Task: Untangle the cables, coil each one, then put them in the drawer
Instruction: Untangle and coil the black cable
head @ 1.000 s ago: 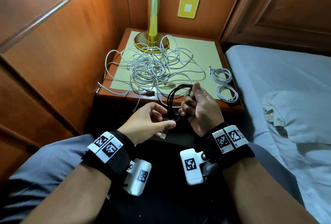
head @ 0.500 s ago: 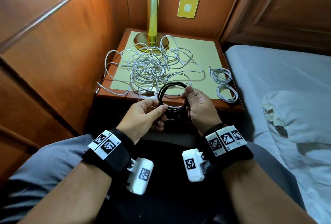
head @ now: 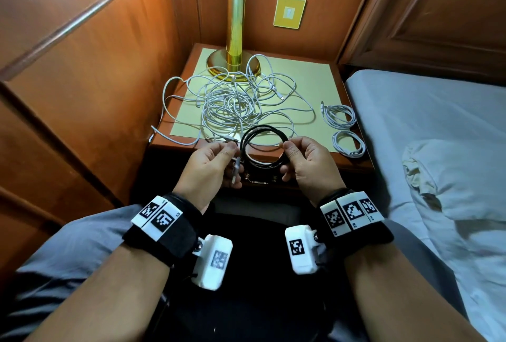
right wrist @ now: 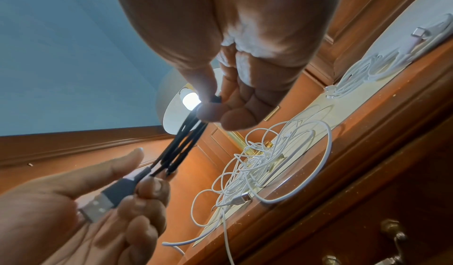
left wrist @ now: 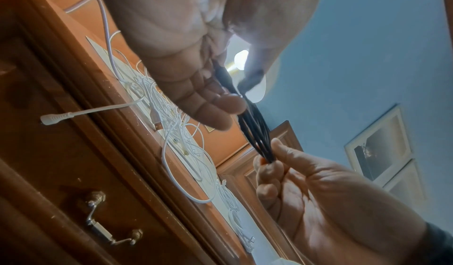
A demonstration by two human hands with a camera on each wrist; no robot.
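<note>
Black cable (head: 263, 147), coiled into a ring of several turns, is held in the air between both hands, just in front of the nightstand (head: 353, 162) edge and above the drawer (left wrist: 73, 172) front. Left hand (head: 210, 169) pinches the ring's left side with thumb and forefinger; the USB plug (right wrist: 98, 204) at the cable's end hangs down across that palm. Right hand (head: 306, 162) pinches the ring's right side the same way, other fingers loosely curled. In the head view the ring's plane roughly faces the camera, with its width running left to right from one hand to the other; both wrist views show the turns edge-on as a bundle. The drawer is shut, its handle (left wrist: 111, 219) directly below the hands; I judge neither hand clearly nearer to it. Judgement: coiling of this cable looks about done; stowing it needs one hand freed for the handle while the other keeps all turns pinched, or the ring will likely spring open. White tangle (head: 232, 106) lies uncoiled on the nightstand top, beyond the hands, reaching to the lamp (head: 235, 26) base. Two white coils (head: 343, 128) sit on the right edge of the top, apart from the tangle, not yet in the drawer. Most of the task remains.
</note>
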